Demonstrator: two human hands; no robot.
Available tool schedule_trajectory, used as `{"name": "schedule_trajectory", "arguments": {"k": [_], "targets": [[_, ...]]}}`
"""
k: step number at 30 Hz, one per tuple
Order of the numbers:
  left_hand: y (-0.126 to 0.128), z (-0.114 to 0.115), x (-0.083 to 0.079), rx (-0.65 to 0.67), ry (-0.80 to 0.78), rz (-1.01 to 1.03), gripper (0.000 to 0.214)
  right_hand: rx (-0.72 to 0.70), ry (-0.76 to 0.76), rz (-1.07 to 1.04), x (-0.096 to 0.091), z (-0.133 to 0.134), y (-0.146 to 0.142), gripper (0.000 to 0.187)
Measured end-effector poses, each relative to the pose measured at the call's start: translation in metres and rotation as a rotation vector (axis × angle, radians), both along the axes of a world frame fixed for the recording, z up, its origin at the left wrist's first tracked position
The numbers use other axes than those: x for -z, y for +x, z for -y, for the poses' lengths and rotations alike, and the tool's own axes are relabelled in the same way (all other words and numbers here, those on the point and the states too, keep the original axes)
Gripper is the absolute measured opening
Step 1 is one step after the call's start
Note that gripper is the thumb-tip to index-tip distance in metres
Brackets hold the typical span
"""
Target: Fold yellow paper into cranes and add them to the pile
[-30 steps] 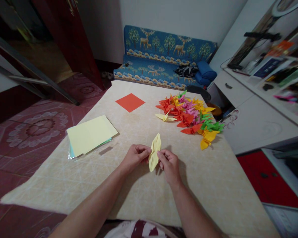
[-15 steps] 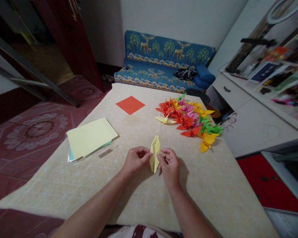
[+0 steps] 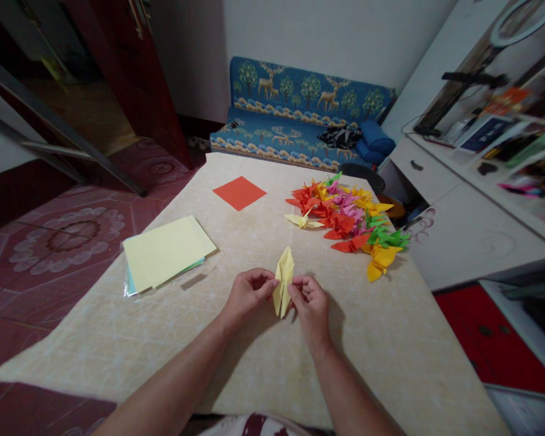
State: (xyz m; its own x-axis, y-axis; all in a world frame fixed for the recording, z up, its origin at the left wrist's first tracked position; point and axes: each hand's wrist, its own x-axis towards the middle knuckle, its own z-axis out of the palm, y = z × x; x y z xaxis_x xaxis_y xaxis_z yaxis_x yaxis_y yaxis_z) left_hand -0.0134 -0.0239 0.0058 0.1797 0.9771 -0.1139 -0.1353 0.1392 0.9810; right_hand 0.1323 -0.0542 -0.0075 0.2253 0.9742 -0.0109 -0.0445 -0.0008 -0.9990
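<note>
A pale yellow folded paper (image 3: pixel 284 275), shaped like a long narrow diamond with a slit at its near end, is held upright over the table. My left hand (image 3: pixel 253 289) pinches its left edge between thumb and fingers. On the opposite edge, my right hand (image 3: pixel 309 301) pinches the paper the same way, its other fingers curled. Beyond the hands, a finished pale yellow paper crane (image 3: pixel 304 221) rests beside a heap of red, pink, green and orange paper cranes (image 3: pixel 340 215).
A stack of pale yellow and bluish paper sheets (image 3: pixel 170 251) lies at the left of the cloth-covered table (image 3: pixel 236 375). Farther back is a red paper square (image 3: pixel 240 193). A blue patterned sofa (image 3: pixel 281 130) stands behind the table, and a white desk (image 3: pixel 476 212) to the right.
Both hands stay nearly in place. The slit at the near end of the folded paper looks slightly wider, and my right thumb and fingers have shifted a little on its edge.
</note>
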Motion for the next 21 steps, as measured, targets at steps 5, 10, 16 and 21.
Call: {"name": "schedule_trajectory", "arguments": {"k": [5, 10, 16, 21], "targets": [[-0.0002, -0.0013, 0.0031, -0.009, -0.008, 0.098, 0.032, -0.051, 0.022, 0.078, -0.0021, 0.0003, 0.0011, 0.021], [-0.0008, -0.0019, 0.0063, 0.024, 0.019, 0.133, 0.037, -0.063, 0.11, 0.122, -0.0021, 0.0001, 0.0022, 0.018], [-0.0012, -0.0008, 0.003, 0.03, -0.019, 0.138, 0.032, -0.041, 0.1, 0.095, -0.0053, 0.0015, 0.0025, 0.016], [-0.0007, 0.0004, -0.0011, 0.039, -0.026, 0.097, 0.027, -0.036, 0.065, 0.075, -0.0062, 0.0031, 0.0011, 0.018]]}}
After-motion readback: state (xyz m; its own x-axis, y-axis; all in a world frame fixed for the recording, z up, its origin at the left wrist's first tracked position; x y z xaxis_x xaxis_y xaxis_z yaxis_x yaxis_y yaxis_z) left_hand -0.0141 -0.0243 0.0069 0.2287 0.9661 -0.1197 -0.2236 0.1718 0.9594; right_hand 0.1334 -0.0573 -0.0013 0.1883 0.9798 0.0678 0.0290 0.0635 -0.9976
